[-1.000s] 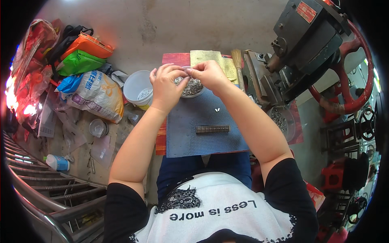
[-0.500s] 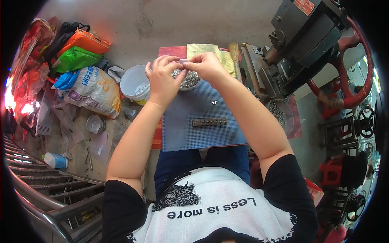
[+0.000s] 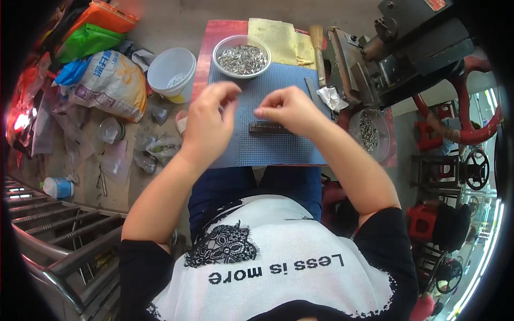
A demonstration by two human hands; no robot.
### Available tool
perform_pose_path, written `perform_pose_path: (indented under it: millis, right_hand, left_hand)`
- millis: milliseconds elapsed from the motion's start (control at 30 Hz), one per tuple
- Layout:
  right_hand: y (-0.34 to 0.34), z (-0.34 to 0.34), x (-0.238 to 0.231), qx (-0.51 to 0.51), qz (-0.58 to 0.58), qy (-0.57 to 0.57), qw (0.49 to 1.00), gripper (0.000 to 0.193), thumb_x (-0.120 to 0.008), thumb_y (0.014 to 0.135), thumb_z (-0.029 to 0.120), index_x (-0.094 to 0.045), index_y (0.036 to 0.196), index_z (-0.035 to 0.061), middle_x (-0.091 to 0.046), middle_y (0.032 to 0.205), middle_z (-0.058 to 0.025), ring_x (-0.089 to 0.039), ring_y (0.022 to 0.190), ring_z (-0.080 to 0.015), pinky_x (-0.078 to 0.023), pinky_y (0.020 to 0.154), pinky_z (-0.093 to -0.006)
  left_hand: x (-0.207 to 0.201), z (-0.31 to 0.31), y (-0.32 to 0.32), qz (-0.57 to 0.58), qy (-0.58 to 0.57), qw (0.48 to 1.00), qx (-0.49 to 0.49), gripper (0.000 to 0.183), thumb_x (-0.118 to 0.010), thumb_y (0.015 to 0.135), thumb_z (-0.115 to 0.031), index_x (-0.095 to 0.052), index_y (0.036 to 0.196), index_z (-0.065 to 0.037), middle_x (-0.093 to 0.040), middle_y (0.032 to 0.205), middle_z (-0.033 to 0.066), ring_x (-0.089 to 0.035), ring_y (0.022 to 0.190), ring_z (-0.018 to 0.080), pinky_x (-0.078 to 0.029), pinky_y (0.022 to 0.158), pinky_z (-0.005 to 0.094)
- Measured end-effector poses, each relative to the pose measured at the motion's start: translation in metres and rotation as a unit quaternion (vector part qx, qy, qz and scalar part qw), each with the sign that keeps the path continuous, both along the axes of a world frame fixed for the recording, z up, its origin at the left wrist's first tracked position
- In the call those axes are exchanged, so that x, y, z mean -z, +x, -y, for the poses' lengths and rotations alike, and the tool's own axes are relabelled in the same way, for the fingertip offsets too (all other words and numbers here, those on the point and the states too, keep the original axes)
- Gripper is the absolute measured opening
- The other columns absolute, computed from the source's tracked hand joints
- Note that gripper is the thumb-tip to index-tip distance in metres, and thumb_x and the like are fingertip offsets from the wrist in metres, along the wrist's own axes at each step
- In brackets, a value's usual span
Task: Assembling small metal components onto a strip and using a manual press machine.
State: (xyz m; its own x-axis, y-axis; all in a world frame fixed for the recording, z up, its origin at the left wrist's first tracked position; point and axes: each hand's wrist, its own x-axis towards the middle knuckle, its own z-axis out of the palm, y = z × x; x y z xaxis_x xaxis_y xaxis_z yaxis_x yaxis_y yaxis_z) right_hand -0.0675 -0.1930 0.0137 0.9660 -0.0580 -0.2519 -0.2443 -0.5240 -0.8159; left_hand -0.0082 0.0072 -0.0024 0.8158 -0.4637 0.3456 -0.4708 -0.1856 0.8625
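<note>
My left hand (image 3: 210,120) hovers over the left part of a blue textured mat (image 3: 214,152), its fingers curled and the thumb apart from them, with nothing visible between. My right hand (image 3: 293,111) is above a dark, notched metal bar (image 3: 262,128) and covers its right end. Thumb and index finger of that hand are pinched together; anything between them is too small to make out. Beyond both hands stands a round clear bowl (image 3: 215,58) of small silvery metal pieces (image 3: 242,60).
Yellow cloths (image 3: 272,40) and a brush (image 3: 317,43) lie at the mat's far side, near crumpled white paper (image 3: 333,99). A black machine (image 3: 407,59) stands right, beside a tub (image 3: 381,136) of metal bits. Left are a white bucket (image 3: 170,67) and sacks (image 3: 110,88).
Both hands have drawn back from over the bowl toward the notched bar and moved apart. The bowl now shows fully. Two small white bits seen earlier on the mat are out of sight.
</note>
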Motion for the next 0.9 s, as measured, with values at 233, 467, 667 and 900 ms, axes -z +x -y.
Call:
perform_pose_path:
  millis: [233, 467, 667, 900]
  right_hand:
    - [-0.009, -0.010, 0.020, 0.035, 0.047, -0.039, 0.998, 0.020, -0.083, 0.081, 0.018, -0.078, 0.089, 0.0006, -0.063, 0.081, -0.0039, -0.057, 0.069, -0.0105, -0.048, 0.061, -0.0275]
    - [-0.006, -0.018, 0.020, 0.001, 0.074, -0.096, 0.993, 0.018, -0.082, 0.081, 0.017, -0.078, 0.090, 0.0021, -0.065, 0.077, -0.0048, -0.058, 0.068, -0.0115, -0.048, 0.060, -0.0276]
    - [-0.005, -0.009, 0.011, 0.015, -0.010, -0.028, 0.999, 0.020, -0.080, 0.082, 0.016, -0.077, 0.092, -0.0010, -0.069, 0.082, -0.0065, -0.063, 0.071, -0.0121, -0.052, 0.065, -0.0275]
    - [-0.009, 0.001, 0.005, -0.018, -0.019, -0.030, 0.999, 0.018, -0.078, 0.084, 0.013, -0.076, 0.093, -0.0025, -0.069, 0.085, -0.0070, -0.065, 0.074, -0.0129, -0.053, 0.068, -0.0274]
  left_hand:
    - [0.028, -0.002, -0.032, 0.105, 0.161, 0.981, -0.002, 0.029, -0.083, 0.076, -0.026, -0.070, 0.093, -0.007, -0.064, 0.094, 0.0081, -0.059, 0.095, 0.0269, -0.042, 0.087, 0.0387]
    - [0.027, 0.004, -0.037, 0.045, 0.178, 0.982, -0.043, 0.029, -0.083, 0.075, -0.030, -0.070, 0.091, -0.010, -0.063, 0.094, 0.0047, -0.057, 0.096, 0.0247, -0.039, 0.086, 0.0397]
    - [0.031, 0.005, -0.037, 0.075, 0.173, 0.981, -0.033, 0.027, -0.083, 0.075, -0.028, -0.071, 0.090, -0.009, -0.064, 0.093, 0.0040, -0.057, 0.095, 0.0245, -0.037, 0.087, 0.0405]
    - [0.032, 0.006, -0.037, 0.091, 0.167, 0.981, -0.041, 0.024, -0.085, 0.074, -0.025, -0.071, 0.087, -0.010, -0.065, 0.085, 0.0004, -0.058, 0.089, 0.0204, -0.036, 0.082, 0.0361]
